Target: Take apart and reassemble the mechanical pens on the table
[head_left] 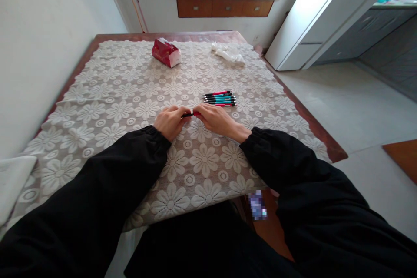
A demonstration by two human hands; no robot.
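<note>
Both hands meet over the near middle of the table, holding a slim black and red pen [192,114] level between them. My left hand [171,121] is closed on its black end. The fingers of my right hand [213,118] pinch the red part; whether the pen is in one piece or two cannot be seen. Just beyond my right hand, several pens [220,99] with teal or red barrels and black grips lie side by side in a row, tips to the left.
A flower-patterned lace tablecloth [204,159] covers the wooden table. Toward the far side lie a red tissue pack [166,52] and a crumpled clear plastic bag [229,54]. Something white and flat, like a paper pad [14,182], lies at the left edge.
</note>
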